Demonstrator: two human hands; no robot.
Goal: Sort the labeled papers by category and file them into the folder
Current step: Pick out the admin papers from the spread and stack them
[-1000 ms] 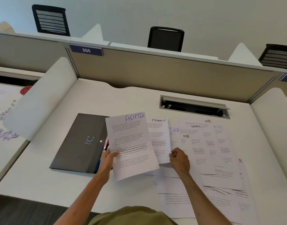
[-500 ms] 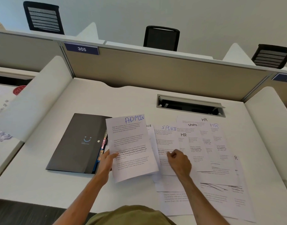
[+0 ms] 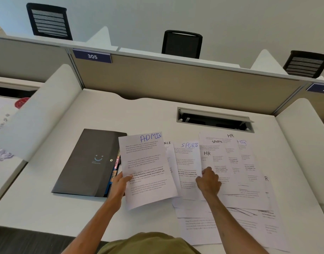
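My left hand (image 3: 119, 186) grips the lower left edge of a sheet headed ADMIN (image 3: 146, 167), held just above the desk. A dark grey folder (image 3: 88, 162) lies closed to its left, with coloured tabs showing at its right edge. My right hand (image 3: 208, 181) rests with bent fingers on the spread of papers, fingertips at the edge between the SPORTS sheet (image 3: 187, 162) and an HR sheet (image 3: 208, 158). A FINANCE sheet (image 3: 167, 143) is mostly hidden behind the ADMIN sheet. More HR and SPORTS sheets (image 3: 236, 162) overlap to the right.
The white desk (image 3: 148, 114) has an open cable slot (image 3: 214, 120) at the back. Curved white dividers (image 3: 40, 110) stand on both sides, with a beige partition (image 3: 176, 79) behind. More papers (image 3: 221, 228) lie near the front edge on the right.
My right hand has slid to the right across the spread, from the FINANCE sheet to the SPORTS and HR sheets. The SPORTS sheet now covers most of FINANCE. The left hand still holds ADMIN.
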